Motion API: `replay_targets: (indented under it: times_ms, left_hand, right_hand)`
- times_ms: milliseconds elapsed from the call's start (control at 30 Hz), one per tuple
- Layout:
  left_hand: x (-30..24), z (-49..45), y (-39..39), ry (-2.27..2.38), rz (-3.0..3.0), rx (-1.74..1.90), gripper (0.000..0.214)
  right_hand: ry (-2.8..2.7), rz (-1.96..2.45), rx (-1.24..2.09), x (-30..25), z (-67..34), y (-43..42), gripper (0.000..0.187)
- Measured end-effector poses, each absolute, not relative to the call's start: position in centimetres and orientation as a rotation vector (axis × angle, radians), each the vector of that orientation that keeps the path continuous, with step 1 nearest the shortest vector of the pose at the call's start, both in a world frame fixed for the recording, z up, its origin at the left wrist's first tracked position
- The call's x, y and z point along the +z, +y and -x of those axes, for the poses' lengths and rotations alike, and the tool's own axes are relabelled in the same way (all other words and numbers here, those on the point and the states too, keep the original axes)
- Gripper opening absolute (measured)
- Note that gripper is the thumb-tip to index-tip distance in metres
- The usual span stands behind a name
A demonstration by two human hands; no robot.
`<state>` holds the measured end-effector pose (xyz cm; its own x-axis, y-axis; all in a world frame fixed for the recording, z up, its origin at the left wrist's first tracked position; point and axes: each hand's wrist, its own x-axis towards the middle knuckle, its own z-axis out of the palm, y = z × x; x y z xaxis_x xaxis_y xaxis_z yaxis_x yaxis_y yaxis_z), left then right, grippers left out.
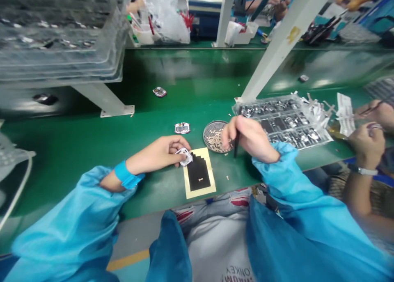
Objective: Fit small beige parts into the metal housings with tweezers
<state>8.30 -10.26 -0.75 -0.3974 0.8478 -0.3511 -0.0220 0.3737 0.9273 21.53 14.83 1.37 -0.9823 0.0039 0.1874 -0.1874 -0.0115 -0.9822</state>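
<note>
My left hand [175, 148] is closed on a small white rounded-square device housing [184, 157], tilted over the corner of a yellow-backed sheet of black stickers [198, 173]. One small beige piece [200, 179] lies on that sheet. My right hand [246, 136] grips a slim black tool [236, 144] that points downward; its kind is not clear. The fingers are at the right rim of a round grey perforated dish [211, 124], which holds many tiny beige pieces [215, 139]. A similar housing with electronics showing [182, 128] lies beyond my left hand.
Clear plastic trays of parts [283, 120] lie at right beside peeled strips [320, 109]. A white slanted post [271, 48] rises there. Stacked trays [61, 68] stand on a raised shelf at left. Another housing [159, 92] sits farther back. A co-worker's hands [367, 144] work at far right.
</note>
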Motion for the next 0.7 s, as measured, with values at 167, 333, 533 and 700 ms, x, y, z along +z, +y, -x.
replay_targets:
  times_ms: [167, 333, 533, 700]
  left_hand:
    - [0.0, -8.4, -10.1, 1.648, -0.691, 1.263, 0.038]
    - [-0.1, -8.9, -9.5, 1.692, -0.642, 1.371, 0.038]
    - [-1.1, -9.2, -9.0, 1.697, -0.547, 1.555, 0.033]
    - [-1.5, -9.1, -8.8, 1.686, -0.513, 1.642, 0.036]
  right_hand:
    - [-2.270, 0.402, 1.296, 2.8, -23.1, 23.0, 0.037]
    - [-2.739, 0.945, 0.237, 1.7, -21.1, 32.4, 0.024]
    - [-3.034, 0.987, 0.212, 0.5, -18.8, 37.0, 0.026]
    - [-2.942, 0.978, 0.172, 0.6, -19.0, 37.4, 0.021]
